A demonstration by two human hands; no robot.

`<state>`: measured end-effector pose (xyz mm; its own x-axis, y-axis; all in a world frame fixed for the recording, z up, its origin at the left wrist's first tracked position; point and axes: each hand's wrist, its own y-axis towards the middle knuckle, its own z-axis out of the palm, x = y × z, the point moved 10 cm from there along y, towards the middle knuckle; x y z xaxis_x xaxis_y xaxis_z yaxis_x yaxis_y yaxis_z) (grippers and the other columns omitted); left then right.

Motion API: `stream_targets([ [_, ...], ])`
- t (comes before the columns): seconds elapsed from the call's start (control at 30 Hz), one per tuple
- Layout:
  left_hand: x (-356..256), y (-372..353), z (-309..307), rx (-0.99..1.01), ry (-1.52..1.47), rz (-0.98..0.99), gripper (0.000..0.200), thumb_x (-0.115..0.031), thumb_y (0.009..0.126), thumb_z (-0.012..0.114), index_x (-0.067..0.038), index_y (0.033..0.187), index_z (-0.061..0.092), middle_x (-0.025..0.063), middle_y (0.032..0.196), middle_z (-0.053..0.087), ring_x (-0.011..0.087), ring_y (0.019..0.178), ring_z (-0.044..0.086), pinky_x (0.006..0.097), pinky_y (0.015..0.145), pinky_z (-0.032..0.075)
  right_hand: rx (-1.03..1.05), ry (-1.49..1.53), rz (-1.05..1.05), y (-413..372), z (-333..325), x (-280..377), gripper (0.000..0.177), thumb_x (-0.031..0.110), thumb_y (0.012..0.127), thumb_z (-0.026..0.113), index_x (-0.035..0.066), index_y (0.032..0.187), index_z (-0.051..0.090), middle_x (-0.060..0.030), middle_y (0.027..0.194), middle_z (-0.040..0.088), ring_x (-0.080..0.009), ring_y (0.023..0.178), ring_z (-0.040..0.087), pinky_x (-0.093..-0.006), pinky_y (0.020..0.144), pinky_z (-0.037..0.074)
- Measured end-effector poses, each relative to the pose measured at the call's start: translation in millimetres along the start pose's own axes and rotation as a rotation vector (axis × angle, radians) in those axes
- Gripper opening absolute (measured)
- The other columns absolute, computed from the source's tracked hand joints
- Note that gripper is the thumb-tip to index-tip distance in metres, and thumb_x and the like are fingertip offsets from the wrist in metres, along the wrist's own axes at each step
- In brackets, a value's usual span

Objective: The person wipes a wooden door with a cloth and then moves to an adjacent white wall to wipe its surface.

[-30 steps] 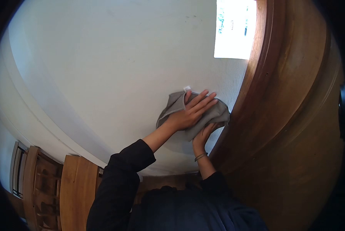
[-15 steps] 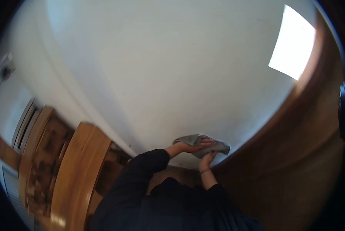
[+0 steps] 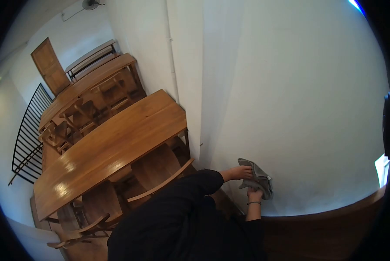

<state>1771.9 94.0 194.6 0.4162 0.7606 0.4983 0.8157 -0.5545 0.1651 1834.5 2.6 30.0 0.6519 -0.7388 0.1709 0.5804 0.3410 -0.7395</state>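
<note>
Cloth [image 3: 258, 175]: on the wall [image 3: 290, 95], just above the panel [image 3: 325, 230], between the two hands.
Left hand [image 3: 242, 173]: at the cloth's left edge, touching it.
Right hand [image 3: 255, 193]: below the cloth, touching it.
Table [image 3: 112, 148]: left of the wall, one end close to it.
Chair [image 3: 158, 172]: at the table's near side, beside the person.
Second table [image 3: 84, 85]: behind the first.
Door [image 3: 50, 65]: behind the second table.
Railing [image 3: 27, 135]: left of both tables.
Pipe [image 3: 170, 52]: on the wall, behind the table.

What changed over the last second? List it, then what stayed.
The view swung left: the wooden table and chairs came into sight. The grey cloth, earlier spread flat under the left hand, now looks bunched. Unchanged: both the left and right hand hold it against the white wall.
</note>
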Motion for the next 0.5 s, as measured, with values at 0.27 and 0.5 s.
stream_targets([
  [0.27, 41.5, -72.9, -7.0, 0.177, -0.013, -0.356, 0.041, -0.027, 0.089, 0.058, -0.016, 0.128, 0.065, -0.0004, 0.141, 0.054, 0.0211, 0.148, 0.029, 0.0561, 0.128, 0.006, -0.109, -0.162, 0.159, -1.9, 21.7, -65.6, 0.048, 0.041, 0.103, 0.042, 0.01, 0.136, 0.057, -0.0067, 0.145, 0.056, -0.0275, 0.134, 0.053, -0.0495, 0.113, 0.04],
  [0.5, 87.0, -120.1, -28.0, 0.214, -0.247, -0.952, 0.053, -0.032, 0.087, 0.06, -0.011, 0.136, 0.062, 0.0154, 0.156, 0.041, 0.0297, 0.155, 0.015, 0.0579, 0.124, 0.01, 0.043, -0.264, 0.396, -7.8, 90.8, -157.5, 0.046, 0.039, 0.101, 0.049, 0.008, 0.132, 0.059, -0.0091, 0.135, 0.064, -0.0279, 0.124, 0.061, -0.0456, 0.107, 0.047],
])
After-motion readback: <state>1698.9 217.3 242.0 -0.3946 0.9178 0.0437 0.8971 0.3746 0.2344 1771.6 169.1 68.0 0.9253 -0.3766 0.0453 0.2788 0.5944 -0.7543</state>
